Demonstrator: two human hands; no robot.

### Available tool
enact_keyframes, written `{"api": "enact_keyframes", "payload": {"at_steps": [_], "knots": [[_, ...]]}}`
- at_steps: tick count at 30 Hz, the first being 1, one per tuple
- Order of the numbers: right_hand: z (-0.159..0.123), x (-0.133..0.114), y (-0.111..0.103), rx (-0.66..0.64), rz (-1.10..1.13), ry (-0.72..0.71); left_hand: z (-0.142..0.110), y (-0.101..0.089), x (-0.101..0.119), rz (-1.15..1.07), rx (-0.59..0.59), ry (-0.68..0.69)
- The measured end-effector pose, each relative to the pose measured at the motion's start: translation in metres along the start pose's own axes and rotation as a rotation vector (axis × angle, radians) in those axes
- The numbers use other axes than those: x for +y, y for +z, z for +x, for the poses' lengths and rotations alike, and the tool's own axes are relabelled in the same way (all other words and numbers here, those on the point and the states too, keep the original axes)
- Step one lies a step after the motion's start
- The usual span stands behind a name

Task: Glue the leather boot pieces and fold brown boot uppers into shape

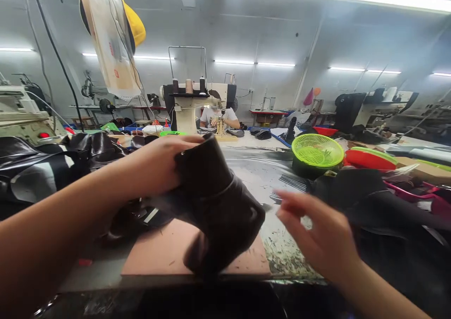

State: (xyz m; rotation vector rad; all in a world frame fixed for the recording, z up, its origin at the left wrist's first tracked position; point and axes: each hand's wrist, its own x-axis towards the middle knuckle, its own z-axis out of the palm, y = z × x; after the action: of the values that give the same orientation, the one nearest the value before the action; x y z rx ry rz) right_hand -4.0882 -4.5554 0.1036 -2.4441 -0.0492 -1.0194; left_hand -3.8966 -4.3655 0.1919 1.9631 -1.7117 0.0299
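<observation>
My left hand (164, 166) is closed on the top edge of a dark leather boot upper (225, 201). The upper hangs tilted over a pinkish board (155, 251), its toe end toward the lower right, with a curled lower part near the board. Motion blurs it somewhat, and some of my left fingers are hidden behind it. To its right, my right hand (317, 234) hovers apart from the leather, blurred, thumb and forefinger spread with nothing visible between them. Thin dark strips (292, 183) lie on the table beyond that hand.
Dark leather pieces are heaped at the left (35, 168) and right (398, 225). A green mesh basket (317, 149) sits on a black container near a red basin (369, 159). Behind the table stands a sewing machine (186, 114), with a person (230, 117) beyond. Scraps (289, 258) litter the table's front.
</observation>
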Motion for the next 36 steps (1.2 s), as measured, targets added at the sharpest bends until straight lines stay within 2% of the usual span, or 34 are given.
{"api": "enact_keyframes", "payload": {"at_steps": [1,2,3,6,8,9,11,14,16,19,22,24,26,28,29,30,32,34,36], "knots": [[0.008,-0.003,-0.004,0.066,-0.038,-0.070,0.004,0.000,0.010,0.044,-0.052,0.088],[0.015,-0.006,-0.006,0.080,-0.071,-0.150,0.007,0.003,0.018,0.094,-0.126,0.170],[0.020,-0.008,-0.006,0.029,-0.099,-0.247,0.009,0.010,0.022,0.160,-0.217,0.241],[0.024,-0.010,0.006,-0.331,-0.190,-0.531,0.007,0.041,0.015,0.328,-0.469,0.401],[0.018,-0.008,0.019,-0.491,-0.220,-0.583,0.003,0.059,0.000,0.400,-0.540,0.428],[0.014,-0.007,0.025,-0.513,-0.221,-0.579,0.000,0.065,-0.008,0.417,-0.537,0.417],[0.006,-0.008,0.033,-0.509,-0.214,-0.575,-0.004,0.072,-0.017,0.418,-0.480,0.383],[-0.001,-0.014,0.039,-0.491,-0.183,-0.643,-0.009,0.072,-0.016,0.404,-0.399,0.371],[-0.003,-0.021,0.041,-0.411,-0.138,-0.659,-0.013,0.072,-0.009,0.404,-0.368,0.351],[-0.003,-0.030,0.044,-0.273,-0.116,-0.593,-0.026,0.076,-0.001,0.419,-0.288,0.277],[-0.001,-0.036,0.045,-0.329,-0.135,-0.577,-0.046,0.082,0.003,0.457,-0.059,0.211],[0.000,-0.039,0.046,-0.375,-0.130,-0.602,-0.061,0.086,0.003,0.460,0.122,0.073],[0.001,-0.041,0.047,-0.400,-0.121,-0.615,-0.072,0.090,0.001,0.342,0.190,-0.183],[0.002,-0.042,0.047,-0.430,-0.103,-0.594,-0.079,0.093,-0.004,0.043,0.118,-0.421],[0.003,-0.042,0.047,-0.452,-0.094,-0.574,-0.080,0.095,-0.006,-0.158,0.065,-0.491],[0.004,-0.042,0.047,-0.475,-0.083,-0.551,-0.082,0.098,-0.008,-0.362,0.028,-0.529],[0.006,-0.041,0.046,-0.516,-0.064,-0.518,-0.084,0.102,-0.012,-0.707,0.041,-0.537],[0.008,-0.040,0.043,-0.526,-0.062,-0.512,-0.085,0.104,-0.011,-0.900,0.137,-0.535],[0.012,-0.038,0.040,-0.494,-0.096,-0.495,-0.086,0.101,-0.006,-0.974,0.194,-0.528]]}}
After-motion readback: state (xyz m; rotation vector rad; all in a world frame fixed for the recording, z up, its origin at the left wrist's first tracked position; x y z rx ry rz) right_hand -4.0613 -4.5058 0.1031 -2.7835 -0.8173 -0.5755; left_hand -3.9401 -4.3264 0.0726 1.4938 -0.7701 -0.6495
